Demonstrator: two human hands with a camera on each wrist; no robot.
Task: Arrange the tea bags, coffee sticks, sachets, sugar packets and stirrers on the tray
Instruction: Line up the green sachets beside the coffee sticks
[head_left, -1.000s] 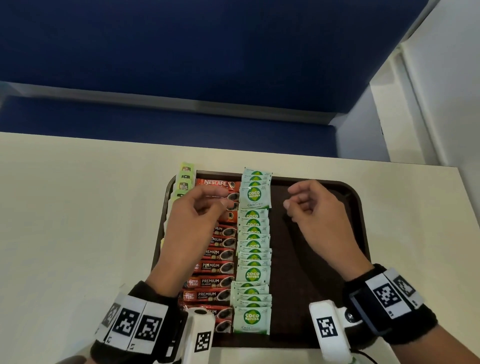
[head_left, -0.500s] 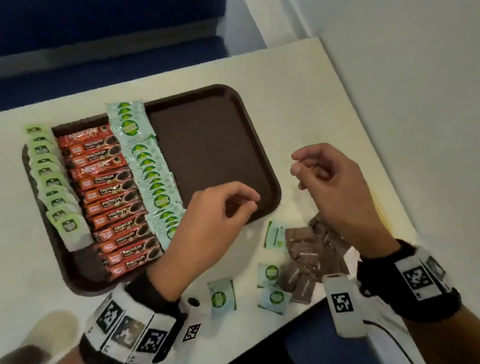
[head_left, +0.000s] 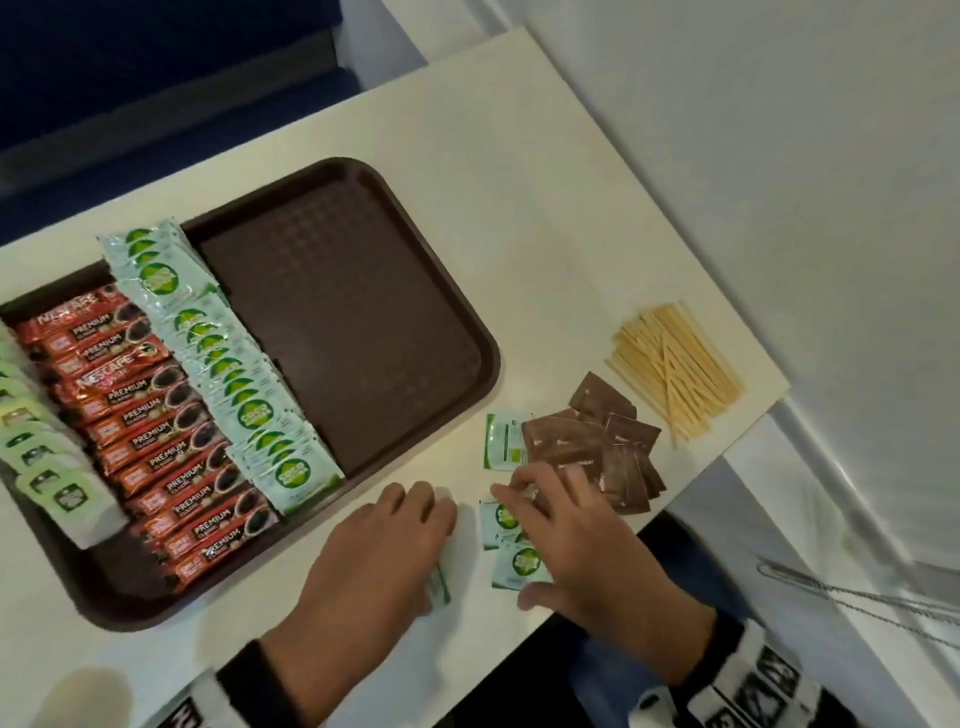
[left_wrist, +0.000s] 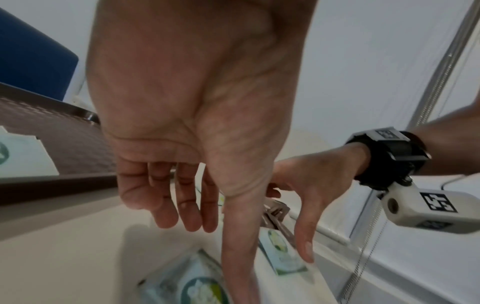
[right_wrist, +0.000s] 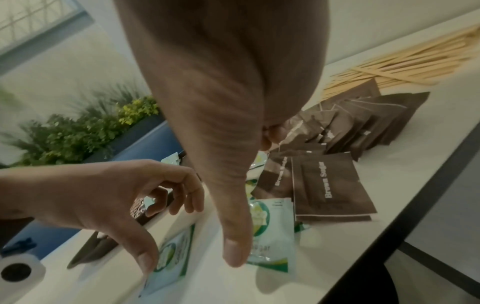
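Both our hands hang low over the table edge nearest us. Our left hand (head_left: 379, 551) spreads loosely, fingers (left_wrist: 166, 205) slack and parted, thumb reaching down onto a green-and-white sachet (left_wrist: 192, 288) that lies flat beneath it; we cannot tell whether it grips yet. Our right hand (head_left: 576, 545) is just beside it, fingers splayed over a small cluster of loose sachets (head_left: 511, 545), thumb lowered toward one of them (right_wrist: 270, 232), nothing lifted.

Just beyond our right fingertips lies another loose sachet (head_left: 504, 441), touching a fanned heap of brown sugar packets (head_left: 597, 447). Farther out on that side, near the table corner, sits a pile of wooden stirrers (head_left: 675, 364).

Beyond our left hand lies the dark brown tray (head_left: 363, 322), its near rim just beside our knuckles. On it run three rows: sachets (head_left: 228, 364) closest to the bare part, then red coffee sticks (head_left: 140, 421), then pale green tea bags (head_left: 36, 457) farthest left.
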